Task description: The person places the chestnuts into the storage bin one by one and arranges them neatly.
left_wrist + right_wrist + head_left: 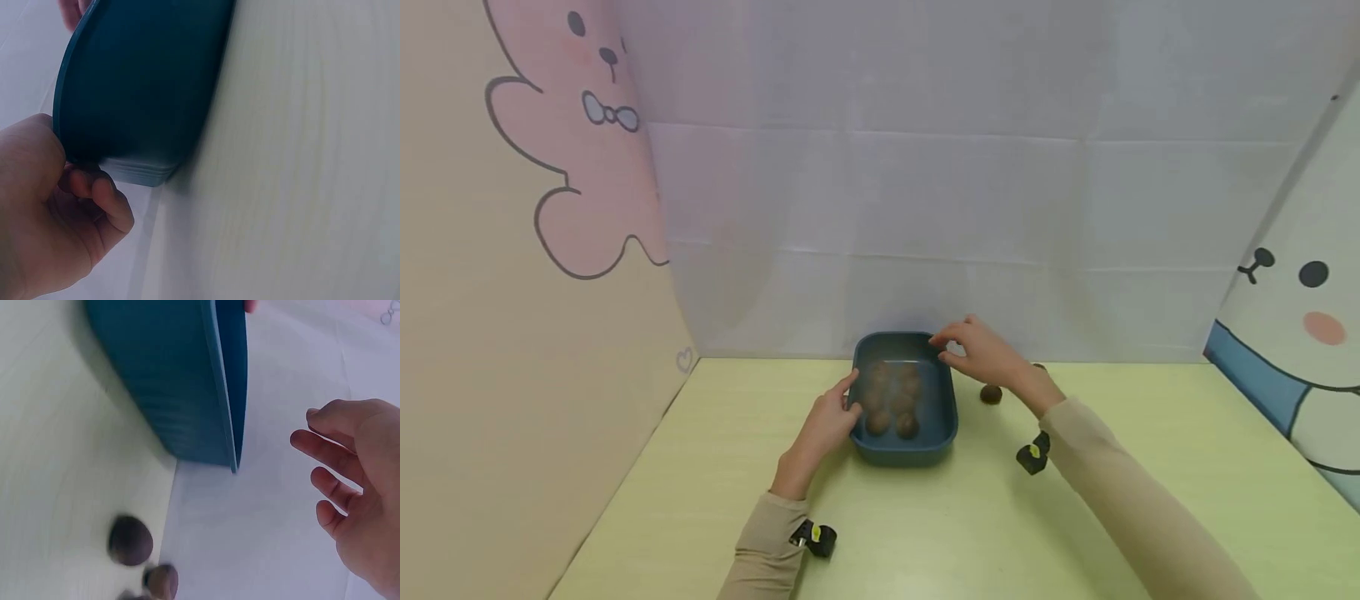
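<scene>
My left hand (826,423) pinches the blue bin (902,457) rim, my right hand (987,354) hangs empty, fingers parted; loose brown nut (991,394) likely hard, slippery, best gripped mid-side.

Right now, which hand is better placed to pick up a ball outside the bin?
Probably the right hand: it's empty and nearer the loose balls, while the left hand grips the bin.

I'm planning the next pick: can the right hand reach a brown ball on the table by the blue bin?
Probably yes: the right hand looks empty, and one brown ball lies uncovered outside the blue bin.
</scene>
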`<state>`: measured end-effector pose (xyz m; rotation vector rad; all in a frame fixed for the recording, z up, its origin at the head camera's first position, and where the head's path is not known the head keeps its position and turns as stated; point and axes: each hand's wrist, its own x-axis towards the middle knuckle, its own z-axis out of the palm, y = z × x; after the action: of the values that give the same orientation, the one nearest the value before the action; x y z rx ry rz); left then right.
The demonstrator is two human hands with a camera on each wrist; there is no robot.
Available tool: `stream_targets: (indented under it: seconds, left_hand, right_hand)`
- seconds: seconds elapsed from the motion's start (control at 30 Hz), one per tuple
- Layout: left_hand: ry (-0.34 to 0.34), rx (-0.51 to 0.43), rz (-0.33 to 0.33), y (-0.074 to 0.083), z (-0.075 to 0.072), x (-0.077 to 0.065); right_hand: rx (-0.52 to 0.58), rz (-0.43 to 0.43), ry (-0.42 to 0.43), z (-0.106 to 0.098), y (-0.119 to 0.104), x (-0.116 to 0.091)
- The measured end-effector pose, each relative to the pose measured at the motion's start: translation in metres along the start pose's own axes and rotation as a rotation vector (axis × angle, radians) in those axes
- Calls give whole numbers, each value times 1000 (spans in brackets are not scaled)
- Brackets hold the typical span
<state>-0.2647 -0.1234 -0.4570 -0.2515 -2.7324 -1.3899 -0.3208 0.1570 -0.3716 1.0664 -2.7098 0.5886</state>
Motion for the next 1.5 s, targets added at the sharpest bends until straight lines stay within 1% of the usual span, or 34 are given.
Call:
stream_targets:
  seconds: [0.13, 0.27, 0.4, 0.5, 0.67, 0.83, 0.93, 1.07, 1.17, 1.27, 1.37, 1.5]
  left_hand:
    - [6, 4, -1, 1, -1, 0]
    - [5, 14, -7, 0, -1, 0]
    - [4, 13, -6, -1, -1, 1]
    - [0, 14, -3, -2, 1, 1]
    - [-7, 4, -3, -3, 0, 0]
    - [-6, -11, 5, -2, -1, 0]
    - [-6, -12, 2, -2, -1, 0]
    - [-6, -3, -7, -2, -2, -1]
    - [-5, 1, -10, -2, -2, -1]
    - [-3, 0, -8, -2, -2, -2]
    - [-2, -1, -9, -1, -2, -2]
    - [-1, -4, -10, 0, -3, -2]
  right_hand:
    - [20, 13, 43, -12, 15, -17]
    - [57, 48, 26, -14, 30, -32]
    - [105, 52, -6, -10, 43, -42]
    - [103, 51, -20, -4, 52, -48]
    - [115, 87, -37, 8, 61, -57]
    - [129, 137, -62, 15, 68, -66]
    - [127, 170, -72, 19, 71, -69]
    - [125, 189, -89, 27, 77, -71]
    - [96, 199, -99, 33, 80, -73]
    - [61, 203, -86, 38, 82, -73]
    - [35, 203, -71, 39, 82, -73]
    - [28, 213, -70, 36, 80, -71]
